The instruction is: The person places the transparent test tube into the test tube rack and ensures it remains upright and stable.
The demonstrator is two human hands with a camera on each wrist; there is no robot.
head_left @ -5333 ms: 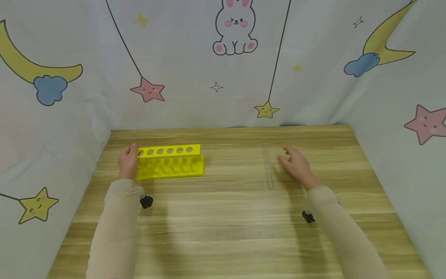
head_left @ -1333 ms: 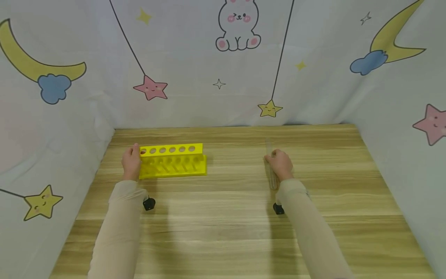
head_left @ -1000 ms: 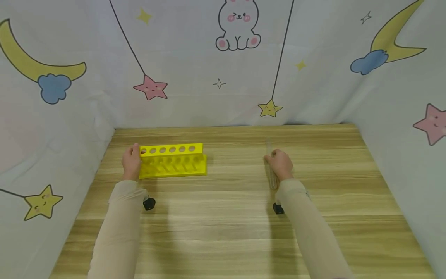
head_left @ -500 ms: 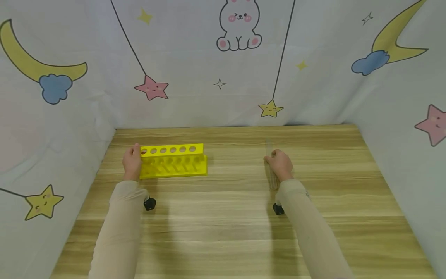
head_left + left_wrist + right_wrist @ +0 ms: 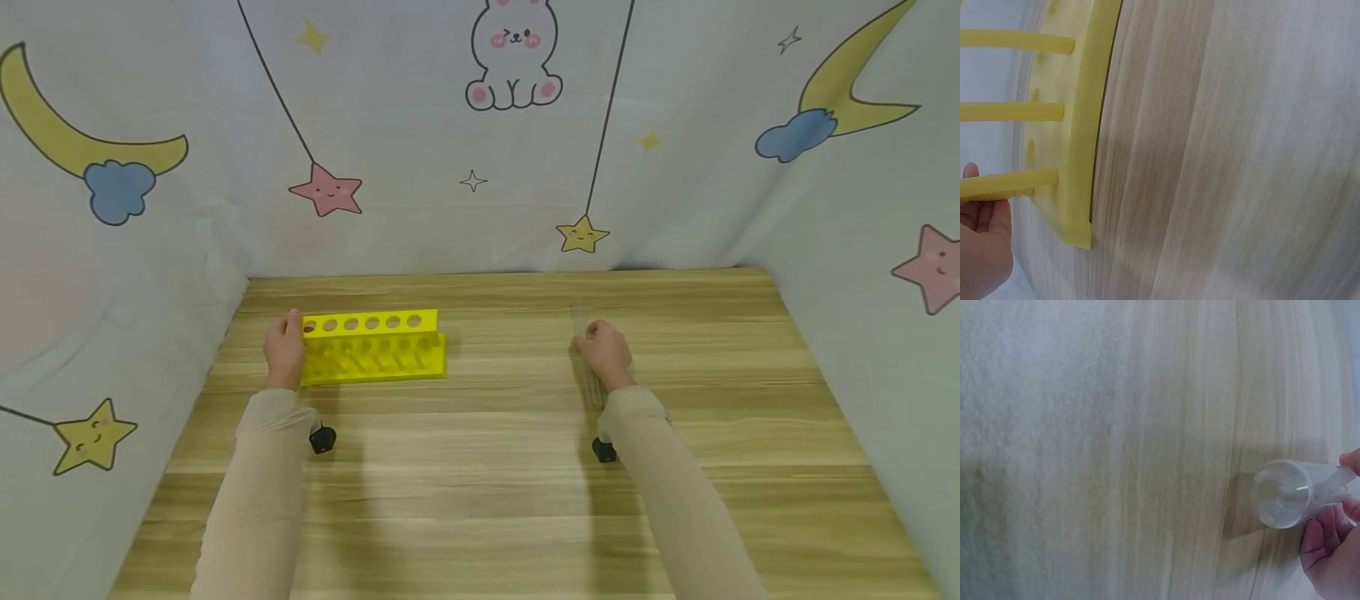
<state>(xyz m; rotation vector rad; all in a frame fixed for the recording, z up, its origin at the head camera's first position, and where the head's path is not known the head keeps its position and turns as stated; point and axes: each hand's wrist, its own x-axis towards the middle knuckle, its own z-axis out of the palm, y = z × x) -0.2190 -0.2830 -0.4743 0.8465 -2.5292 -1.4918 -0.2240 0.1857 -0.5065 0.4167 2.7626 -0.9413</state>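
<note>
A yellow test tube rack (image 5: 370, 358) stands on the left of the table, with a row of round holes along its top bar. My left hand (image 5: 284, 348) grips the rack's left end; in the left wrist view, fingers (image 5: 999, 219) close round the end post (image 5: 1010, 184). To the right lies a clear test tube (image 5: 592, 390), running front to back. My right hand (image 5: 606, 352) pinches it near its middle between thumb and fingers. One end of the tube (image 5: 1285, 492) faces the camera in the right wrist view. Whether it is fully off the table I cannot tell.
The wood-grain table (image 5: 480, 467) reaches to a white curtain (image 5: 420, 142) printed with stars, moons and a rabbit, hanging behind and along both sides. A small black wrist camera (image 5: 322, 439) sits under the left sleeve, another black camera (image 5: 604, 450) under the right.
Since the earliest frame my right hand has come left and taken hold of the test tube. Lately the tube's front end has shifted slightly right. My left hand keeps its grip on the rack.
</note>
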